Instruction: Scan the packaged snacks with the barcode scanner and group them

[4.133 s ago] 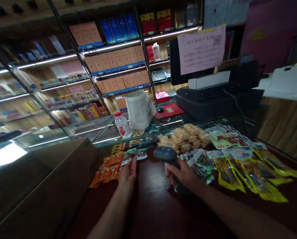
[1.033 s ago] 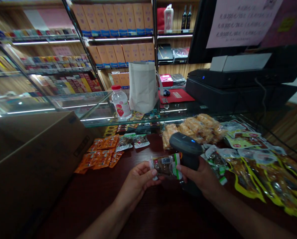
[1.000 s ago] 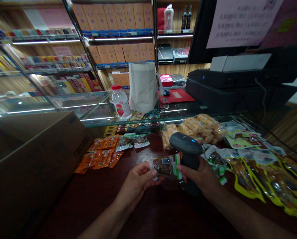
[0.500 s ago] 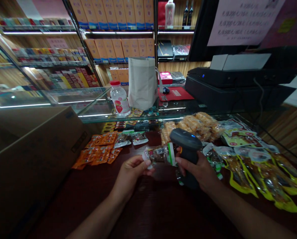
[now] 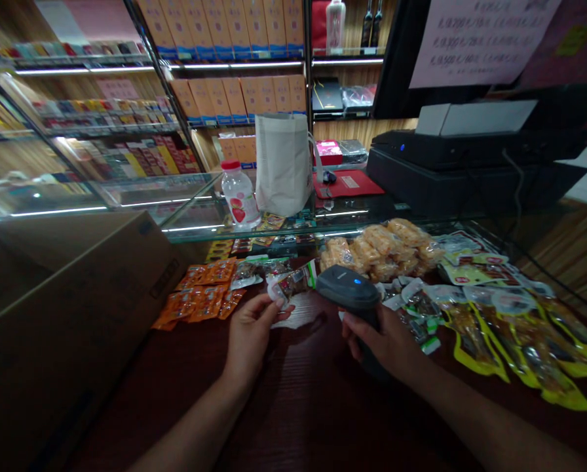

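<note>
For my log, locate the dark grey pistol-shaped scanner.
Head view, right of centre: the scanner is in the right hand, in front of the golden clear-wrapped snacks.

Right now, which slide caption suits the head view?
Left hand pinches a green-edged snack packet while right hand grips a barcode scanner.

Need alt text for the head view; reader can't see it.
Left hand holds a small clear packet; right hand grips a handheld scanner. Orange packets lie left, yellow-edged packs right, on a dark tabletop.
</note>
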The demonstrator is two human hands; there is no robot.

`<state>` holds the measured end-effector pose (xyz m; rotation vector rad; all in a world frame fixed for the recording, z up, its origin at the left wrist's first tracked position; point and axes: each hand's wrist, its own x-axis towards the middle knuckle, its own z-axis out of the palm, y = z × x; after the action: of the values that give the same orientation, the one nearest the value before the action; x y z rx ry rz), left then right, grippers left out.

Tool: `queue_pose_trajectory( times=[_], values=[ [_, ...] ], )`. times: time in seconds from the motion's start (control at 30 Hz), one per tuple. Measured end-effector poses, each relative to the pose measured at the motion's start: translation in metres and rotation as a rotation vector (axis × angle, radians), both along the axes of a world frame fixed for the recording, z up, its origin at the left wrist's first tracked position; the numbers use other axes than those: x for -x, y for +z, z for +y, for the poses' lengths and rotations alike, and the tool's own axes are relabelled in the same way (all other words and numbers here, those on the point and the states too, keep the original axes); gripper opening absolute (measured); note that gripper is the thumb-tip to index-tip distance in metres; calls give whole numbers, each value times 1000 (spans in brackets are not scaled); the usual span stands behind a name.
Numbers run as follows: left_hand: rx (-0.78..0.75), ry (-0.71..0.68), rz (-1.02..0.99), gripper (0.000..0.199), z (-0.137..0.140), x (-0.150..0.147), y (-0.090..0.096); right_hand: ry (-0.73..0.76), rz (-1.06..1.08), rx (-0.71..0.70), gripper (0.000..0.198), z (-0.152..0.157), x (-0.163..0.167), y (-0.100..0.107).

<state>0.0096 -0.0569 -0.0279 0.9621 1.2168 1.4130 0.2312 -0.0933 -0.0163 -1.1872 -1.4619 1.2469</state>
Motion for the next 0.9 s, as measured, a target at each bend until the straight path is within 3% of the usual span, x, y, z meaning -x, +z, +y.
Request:
queue_pose_trajectory(
  times=[0.37,0.5,0.67,0.9],
  values=[
    [-35,-20,39,24,0,0,-1,34,-39,-27,37,-1,-2,3],
    [19,-22,-69,24,0,-1,-1,39,-41,-39,38,0,-4,-1],
    [219,-1,-251,7,-9,-5,4,21,66,6,44,3,-2,-8],
    [267,132,-449,21,1,-8,11,-70,152,9,40,6,0,-9]
  ],
)
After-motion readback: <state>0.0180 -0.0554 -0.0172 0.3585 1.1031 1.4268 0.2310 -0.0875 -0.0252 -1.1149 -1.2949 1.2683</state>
